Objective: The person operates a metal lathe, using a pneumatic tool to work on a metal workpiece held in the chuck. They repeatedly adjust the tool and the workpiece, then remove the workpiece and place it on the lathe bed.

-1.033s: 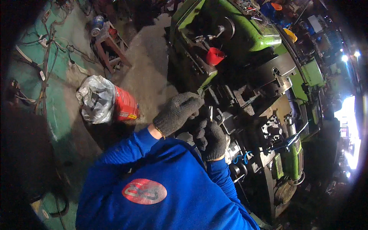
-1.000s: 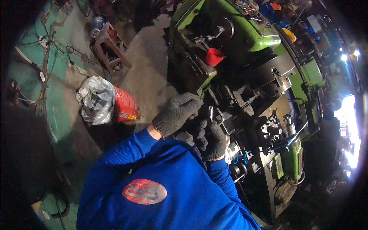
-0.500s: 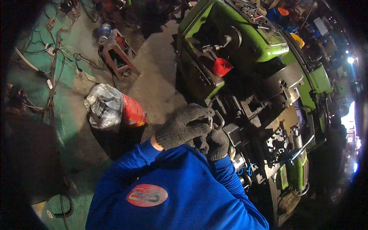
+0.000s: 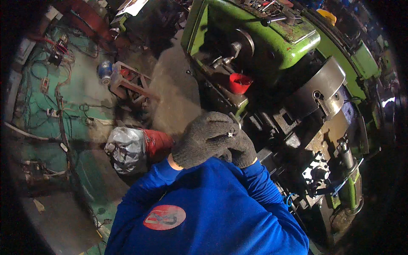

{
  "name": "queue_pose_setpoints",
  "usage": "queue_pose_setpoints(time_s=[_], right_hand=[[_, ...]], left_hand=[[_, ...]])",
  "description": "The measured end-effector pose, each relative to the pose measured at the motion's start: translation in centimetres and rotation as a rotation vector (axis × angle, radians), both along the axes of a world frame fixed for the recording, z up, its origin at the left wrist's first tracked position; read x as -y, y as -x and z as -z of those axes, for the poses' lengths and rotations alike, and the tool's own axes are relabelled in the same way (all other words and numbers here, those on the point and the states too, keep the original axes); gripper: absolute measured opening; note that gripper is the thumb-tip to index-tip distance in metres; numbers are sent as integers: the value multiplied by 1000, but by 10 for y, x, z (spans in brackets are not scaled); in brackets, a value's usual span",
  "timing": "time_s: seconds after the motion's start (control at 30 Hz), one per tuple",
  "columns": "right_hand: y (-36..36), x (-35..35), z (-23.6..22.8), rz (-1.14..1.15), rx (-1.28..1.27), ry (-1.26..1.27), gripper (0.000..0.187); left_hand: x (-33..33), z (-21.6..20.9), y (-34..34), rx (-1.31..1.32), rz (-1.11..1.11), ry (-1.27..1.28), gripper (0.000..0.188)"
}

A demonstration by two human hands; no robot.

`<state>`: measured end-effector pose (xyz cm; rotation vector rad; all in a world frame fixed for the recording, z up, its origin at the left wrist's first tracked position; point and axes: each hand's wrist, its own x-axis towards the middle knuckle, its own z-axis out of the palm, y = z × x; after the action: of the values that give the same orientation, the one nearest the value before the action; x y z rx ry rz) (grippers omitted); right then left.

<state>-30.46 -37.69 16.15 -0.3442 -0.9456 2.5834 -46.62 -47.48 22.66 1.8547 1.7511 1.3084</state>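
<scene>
Both my hands wear dark grey knitted gloves and meet in front of my chest, fingers closed together. My left hand (image 4: pixel 202 140) lies over the fingers of my right hand (image 4: pixel 244 151). Between them is a small metal piece (image 4: pixel 239 126), mostly hidden by the gloves; only bits of bright metal show at the fingertips. Its full shape cannot be made out now. Just beyond the hands stands a green lathe (image 4: pixel 293 46) with a large steel chuck (image 4: pixel 325 87). A red cup (image 4: pixel 240 83) sits on its near left corner.
A tool post (image 4: pixel 316 172) and levers stand on the lathe to the right. On the floor at left are a red sack with a silvery plastic top (image 4: pixel 127 148), a brown metal stand (image 4: pixel 131 83), a blue can (image 4: pixel 105 71) and loose cables (image 4: pixel 61 110).
The view has shifted and turned a little. My hands have drawn closer together, and the hooked metal piece that stuck up between them is now mostly covered by the gloves.
</scene>
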Motion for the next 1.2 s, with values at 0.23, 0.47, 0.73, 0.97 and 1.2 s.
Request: queue_pose_setpoints(time_s=[0.23, 0.47, 0.73, 0.97, 1.2], right_hand=[[-2, -55, 14, 56, 57, 67, 28], [-4, -98, 20, -48, 63, -38, 38], [1, -107, 3, 105, 198, -94, 29], [10, -110, 18, 325, 459, -356, 35], [56, -102, -32, 511, 476, -232, 45]], left_hand=[[-66, -12, 4, 69, 35, 150, 34], [-102, -2, 20, 16, 116, 193, 29], [-143, 4, 42, 17, 253, 82, 22], [-173, 10, 65, 435, 358, 323, 15], [-228, 6, 115, 340, 692, 154, 19]])
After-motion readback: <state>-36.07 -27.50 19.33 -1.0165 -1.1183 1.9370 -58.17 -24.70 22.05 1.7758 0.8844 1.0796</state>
